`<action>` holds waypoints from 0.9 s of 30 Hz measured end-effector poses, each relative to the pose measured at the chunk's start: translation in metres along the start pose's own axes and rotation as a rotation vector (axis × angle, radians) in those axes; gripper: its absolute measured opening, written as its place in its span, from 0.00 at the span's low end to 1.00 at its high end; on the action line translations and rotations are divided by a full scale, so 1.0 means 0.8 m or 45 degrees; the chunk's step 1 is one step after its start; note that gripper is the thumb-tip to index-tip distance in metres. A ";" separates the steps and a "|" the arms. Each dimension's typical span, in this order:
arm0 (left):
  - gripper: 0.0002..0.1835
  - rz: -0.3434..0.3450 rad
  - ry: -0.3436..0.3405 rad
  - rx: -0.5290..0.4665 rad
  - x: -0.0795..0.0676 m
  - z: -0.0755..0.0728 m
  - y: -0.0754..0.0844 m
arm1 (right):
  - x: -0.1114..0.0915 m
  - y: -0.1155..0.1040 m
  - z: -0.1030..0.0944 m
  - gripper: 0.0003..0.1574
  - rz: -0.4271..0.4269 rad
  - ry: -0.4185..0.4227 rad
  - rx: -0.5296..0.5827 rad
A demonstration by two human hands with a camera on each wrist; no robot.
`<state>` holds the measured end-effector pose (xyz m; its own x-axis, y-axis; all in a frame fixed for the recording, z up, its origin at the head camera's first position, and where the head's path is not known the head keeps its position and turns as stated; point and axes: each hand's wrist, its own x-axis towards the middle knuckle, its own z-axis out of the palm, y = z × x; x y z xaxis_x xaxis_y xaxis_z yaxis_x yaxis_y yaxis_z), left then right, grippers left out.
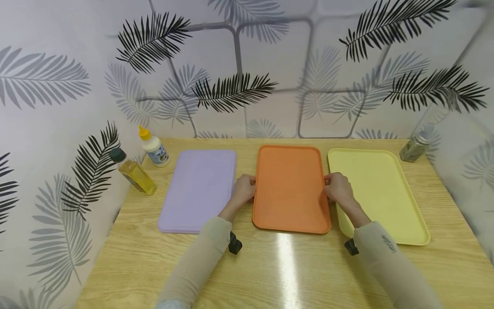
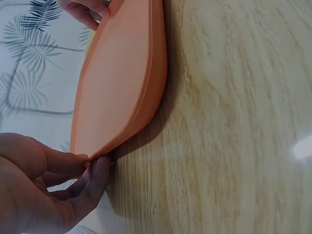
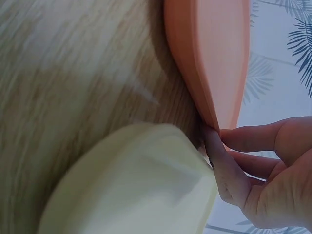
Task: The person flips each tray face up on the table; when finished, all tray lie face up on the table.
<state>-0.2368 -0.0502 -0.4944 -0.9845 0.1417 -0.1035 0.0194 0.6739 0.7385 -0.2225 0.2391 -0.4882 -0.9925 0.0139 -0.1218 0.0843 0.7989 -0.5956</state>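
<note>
An orange tray (image 1: 289,189) lies in the middle of the wooden table, between a purple tray (image 1: 200,189) on the left and a yellow tray (image 1: 380,193) on the right. My left hand (image 1: 245,189) pinches the orange tray's left rim, thumb and fingers meeting at the edge in the left wrist view. On the opposite side my right hand (image 1: 338,187) pinches the right rim, its forearm crossing over the yellow tray. The right wrist view shows the yellow tray's corner (image 3: 141,180) close beside those fingers (image 3: 226,170).
At the back left stand a white glue bottle (image 1: 156,150) with a yellow cap and a dark-capped bottle of yellow liquid (image 1: 137,174). A small jar (image 1: 414,146) is at the back right. Leaf-patterned walls border the table (image 1: 254,266).
</note>
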 end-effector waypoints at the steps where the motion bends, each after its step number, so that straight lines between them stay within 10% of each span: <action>1: 0.16 0.003 0.000 0.003 0.001 0.001 -0.001 | 0.000 0.000 -0.001 0.15 0.000 0.006 -0.014; 11: 0.22 -0.055 -0.077 -0.310 -0.003 -0.024 -0.012 | -0.012 -0.005 -0.012 0.29 -0.046 0.043 -0.124; 18: 0.20 0.027 0.151 -0.005 -0.019 -0.095 -0.045 | -0.023 -0.034 -0.018 0.26 -0.078 0.091 -0.110; 27: 0.25 -0.004 0.212 0.491 -0.041 -0.160 -0.129 | -0.023 -0.107 0.017 0.28 -0.239 -0.061 0.103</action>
<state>-0.2290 -0.2175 -0.4821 -0.9988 0.0414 0.0273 0.0491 0.9007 0.4316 -0.2100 0.1625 -0.4455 -0.9862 -0.1608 -0.0393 -0.0928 0.7338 -0.6730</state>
